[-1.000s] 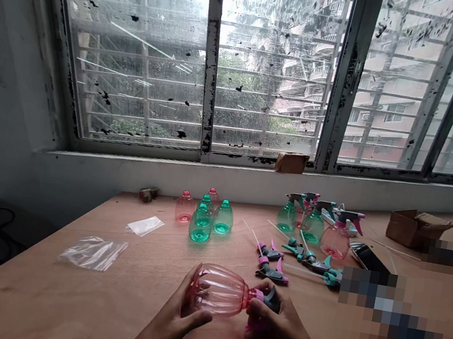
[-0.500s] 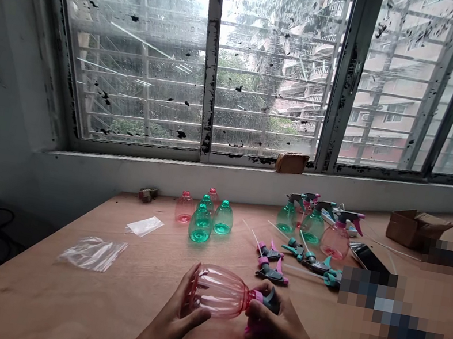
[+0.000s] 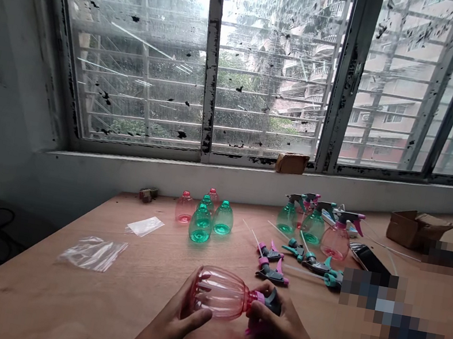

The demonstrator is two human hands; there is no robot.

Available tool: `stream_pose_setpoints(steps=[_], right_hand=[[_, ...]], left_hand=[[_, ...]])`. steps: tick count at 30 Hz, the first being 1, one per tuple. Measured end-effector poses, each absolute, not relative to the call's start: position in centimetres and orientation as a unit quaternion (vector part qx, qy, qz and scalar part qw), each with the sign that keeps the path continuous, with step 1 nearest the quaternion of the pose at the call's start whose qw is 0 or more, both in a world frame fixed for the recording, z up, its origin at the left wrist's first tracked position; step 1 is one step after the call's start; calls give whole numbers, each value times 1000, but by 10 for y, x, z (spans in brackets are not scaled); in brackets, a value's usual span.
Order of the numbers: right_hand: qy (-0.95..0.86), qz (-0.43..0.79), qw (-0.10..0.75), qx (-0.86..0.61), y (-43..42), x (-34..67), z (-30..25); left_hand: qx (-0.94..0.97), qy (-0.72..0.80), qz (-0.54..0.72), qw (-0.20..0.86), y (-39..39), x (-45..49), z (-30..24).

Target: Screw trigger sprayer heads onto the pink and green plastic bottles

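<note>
Just beyond, loose spray heads, green bottles; hands clamped on pink bottle.

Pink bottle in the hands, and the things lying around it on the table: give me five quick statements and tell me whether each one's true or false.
1. The left hand holds the base end of the pink bottle. True.
2. The pink bottle is held upright. False: it is held on its side, neck toward the right hand.
3. Loose spray heads lie on the table beyond the hands. True.
4. The clear plastic bag lies to the right of the loose spray heads. False: it lies well to their left.
5. The standing bottles near the white slip have spray heads fitted. False: those bottles have none.
</note>
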State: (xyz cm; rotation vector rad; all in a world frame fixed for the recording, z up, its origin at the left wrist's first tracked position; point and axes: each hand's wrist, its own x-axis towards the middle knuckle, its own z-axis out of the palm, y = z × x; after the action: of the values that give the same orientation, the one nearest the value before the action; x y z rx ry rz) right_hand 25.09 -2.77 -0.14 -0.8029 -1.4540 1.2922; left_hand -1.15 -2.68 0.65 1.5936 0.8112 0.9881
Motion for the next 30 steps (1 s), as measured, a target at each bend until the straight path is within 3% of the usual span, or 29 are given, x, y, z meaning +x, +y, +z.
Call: stream_pose_setpoints(steps=[9, 15, 24, 30], right_hand=[[-594, 533, 504, -332, -31, 252, 1], [-583, 540, 504, -339, -29, 251, -1], [-575, 538, 509, -347, -30, 249, 0], [-581, 536, 518, -328, -27, 250, -4]], left_hand=[[702, 320, 447, 453, -26, -8, 1], [654, 348, 439, 508, -29, -8, 6], [682, 344, 431, 480, -24, -10, 4], [666, 334, 422, 517, -25, -10, 8]])
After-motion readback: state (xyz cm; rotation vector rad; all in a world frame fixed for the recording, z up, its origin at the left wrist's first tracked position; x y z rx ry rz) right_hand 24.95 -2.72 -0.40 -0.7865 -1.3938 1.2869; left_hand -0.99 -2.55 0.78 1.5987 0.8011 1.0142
